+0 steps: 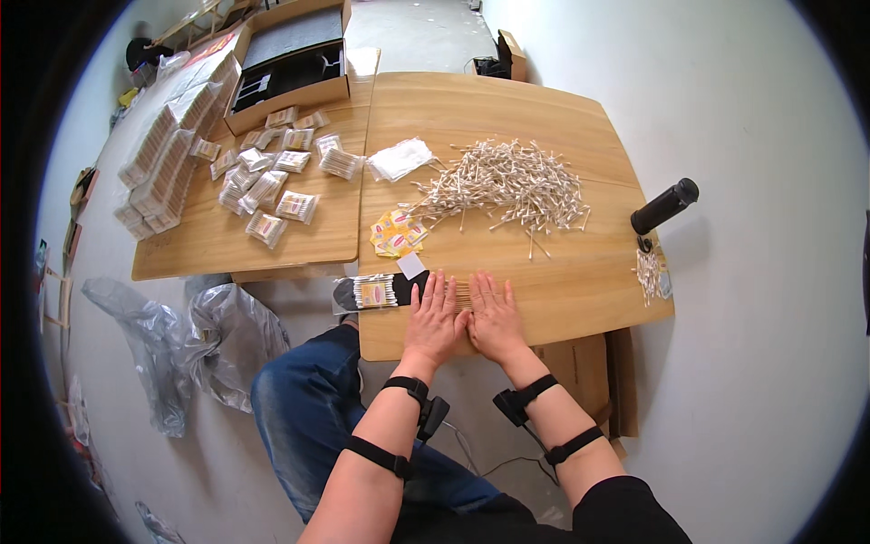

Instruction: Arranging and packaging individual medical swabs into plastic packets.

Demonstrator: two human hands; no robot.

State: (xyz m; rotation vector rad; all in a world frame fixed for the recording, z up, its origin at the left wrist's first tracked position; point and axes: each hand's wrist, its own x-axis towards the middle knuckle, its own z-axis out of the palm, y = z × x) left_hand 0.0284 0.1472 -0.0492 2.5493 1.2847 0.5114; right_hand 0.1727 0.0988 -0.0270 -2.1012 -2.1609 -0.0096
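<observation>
Left hand (437, 315) and right hand (493, 317) lie flat, fingers extended, thumbs close together, over a row of thin sticks (463, 296) on the near side of the swab pile (512, 186); neither visibly grips anything. Light, even palm pressure should keep the sticks parallel and level.

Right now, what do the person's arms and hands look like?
The left hand and right hand are bare. Each forearm wears two black straps and a small black box. A thin dark cable shows beside the right box; the right sleeve is black.
</observation>
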